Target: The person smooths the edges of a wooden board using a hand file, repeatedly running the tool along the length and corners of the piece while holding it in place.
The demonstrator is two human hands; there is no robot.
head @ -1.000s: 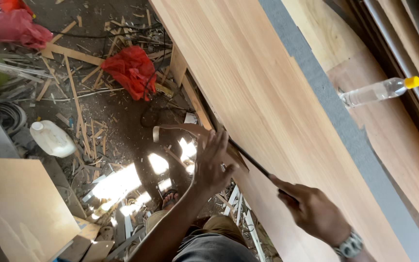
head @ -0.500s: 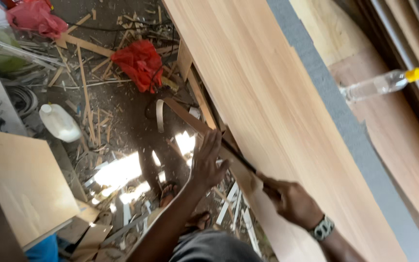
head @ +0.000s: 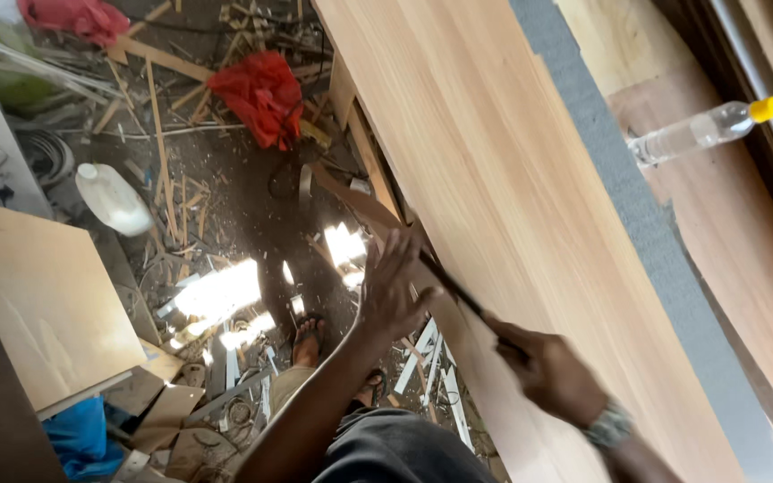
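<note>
Scrap-strewn workshop floor (head: 225, 224) below, long wooden board (head: 494, 197) running across. Right hand (head: 552, 371) is clenched round a thin dark tool (head: 458, 291), laid along the board's near edge. Left hand (head: 391, 291), fingers spread, steadies that tool's far end (holding nothing, I'd say). Board looks stiff, heavy, smooth-faced; best gripped by its long edges. Plastic bottle (head: 700, 132) rests well apart.

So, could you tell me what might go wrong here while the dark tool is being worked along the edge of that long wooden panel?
The left hand rests at the panel edge right by the tip of the thin dark tool gripped in the right hand; a slip could catch those fingers. The floor is littered with wood offcuts, and the foot wears an open sandal, so tripping or a splinter seems possible.
</note>
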